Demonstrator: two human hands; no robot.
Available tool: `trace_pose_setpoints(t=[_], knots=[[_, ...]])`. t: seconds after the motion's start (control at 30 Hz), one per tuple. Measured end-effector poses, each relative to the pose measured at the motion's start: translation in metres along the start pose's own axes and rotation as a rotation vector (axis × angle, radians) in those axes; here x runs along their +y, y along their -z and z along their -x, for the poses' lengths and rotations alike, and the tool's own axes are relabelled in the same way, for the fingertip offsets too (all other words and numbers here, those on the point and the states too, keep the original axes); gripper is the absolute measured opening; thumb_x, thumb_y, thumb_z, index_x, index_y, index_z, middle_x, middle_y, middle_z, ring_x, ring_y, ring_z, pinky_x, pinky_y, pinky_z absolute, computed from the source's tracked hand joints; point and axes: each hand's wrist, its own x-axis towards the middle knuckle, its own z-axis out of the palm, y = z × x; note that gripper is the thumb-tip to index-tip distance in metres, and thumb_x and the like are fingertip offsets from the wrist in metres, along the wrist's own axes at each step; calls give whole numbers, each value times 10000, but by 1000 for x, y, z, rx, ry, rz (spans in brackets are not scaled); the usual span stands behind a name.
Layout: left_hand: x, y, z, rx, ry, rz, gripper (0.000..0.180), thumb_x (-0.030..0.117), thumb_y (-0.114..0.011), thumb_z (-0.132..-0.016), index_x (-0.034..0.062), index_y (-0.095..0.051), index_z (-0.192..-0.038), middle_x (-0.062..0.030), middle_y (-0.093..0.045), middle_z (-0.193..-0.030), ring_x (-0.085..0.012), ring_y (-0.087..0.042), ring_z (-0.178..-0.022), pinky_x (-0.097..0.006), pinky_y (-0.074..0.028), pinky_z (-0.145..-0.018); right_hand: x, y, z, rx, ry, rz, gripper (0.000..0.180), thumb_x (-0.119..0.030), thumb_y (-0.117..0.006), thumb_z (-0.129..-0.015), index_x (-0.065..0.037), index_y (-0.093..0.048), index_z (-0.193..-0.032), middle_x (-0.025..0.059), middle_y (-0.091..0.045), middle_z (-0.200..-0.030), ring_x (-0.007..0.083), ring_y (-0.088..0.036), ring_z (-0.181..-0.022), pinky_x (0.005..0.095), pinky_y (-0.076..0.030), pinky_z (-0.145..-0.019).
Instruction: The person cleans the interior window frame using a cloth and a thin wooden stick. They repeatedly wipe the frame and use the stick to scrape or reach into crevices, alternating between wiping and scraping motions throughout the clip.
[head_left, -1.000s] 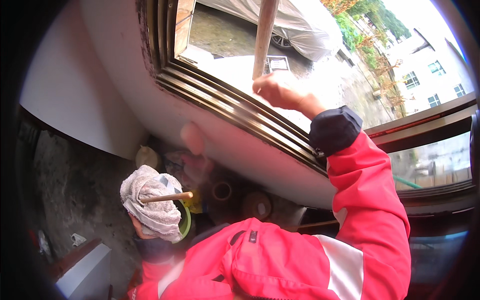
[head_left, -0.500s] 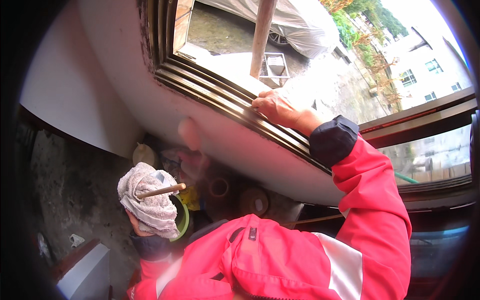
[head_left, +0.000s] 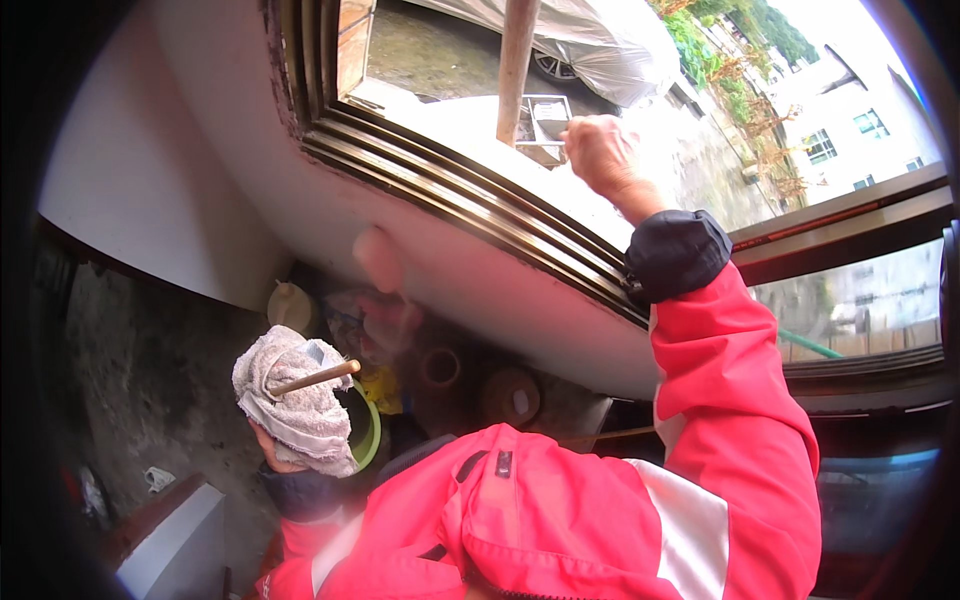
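My left hand (head_left: 272, 447) is wrapped round a bunched greyish-pink towel (head_left: 300, 425) at the lower left. A thin wooden stick (head_left: 318, 377) pokes out of the towel's folds. My right hand (head_left: 610, 162) is raised in the window opening, past the metal window track (head_left: 440, 200) and apart from it. Its fingers are curled together, and whatever they may pinch is hidden. The right forearm reaches up across the track in a red sleeve with a dark cuff.
Below the sill stand a green-rimmed bucket (head_left: 368, 440), a yellow bag (head_left: 381, 390) and round pots (head_left: 440, 367). Outside the window are a wooden post (head_left: 517, 70), a metal-framed stand (head_left: 547, 118) and a covered car (head_left: 610, 50). A sliding window frame (head_left: 850, 215) is at the right.
My right hand has lifted off the window track and moved outward and to the right, its fingers still curled. My left hand keeps the towel in nearly the same place.
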Motion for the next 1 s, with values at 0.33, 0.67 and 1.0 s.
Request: trace_pose_setpoints(t=[0.33, 0.67, 1.0], knots=[[-29, -84, -6, -162, 266, 3, 761, 615, -431, -886, 61, -339, -1401, -177, -434, -1381, -343, -464, -1237, -479, -409, -1022, -87, -18, 144, -510, 486, -1520, 570, -112, -721, -793, -99, -495, -1316, 49, -648, -883, 119, -599, -739, 293, -506, -705], [-75, -163, 11, -422, 219, -1068, 409, 130, -631, -777, -71, -552, -1125, -130, -616, -1078, -175, -571, -1003, -307, -465, -863, -55, -96, 236, -155, -146, -2491, 308, -234, -475, -975, 34, -621, -1019, 119, -644, -796, 170, -626, -643, 295, -531, -623], [-68, -217, 29, -482, -38, -840, 345, 70, -519, -848, -53, -563, -1168, -127, -612, -1139, -178, -587, -1020, -293, -458, -899, -2, -141, 296, 68, -430, -2702, 354, -264, -407, -988, 10, -631, -986, 138, -623, -767, 231, -588, -621, 334, -480, -586]])
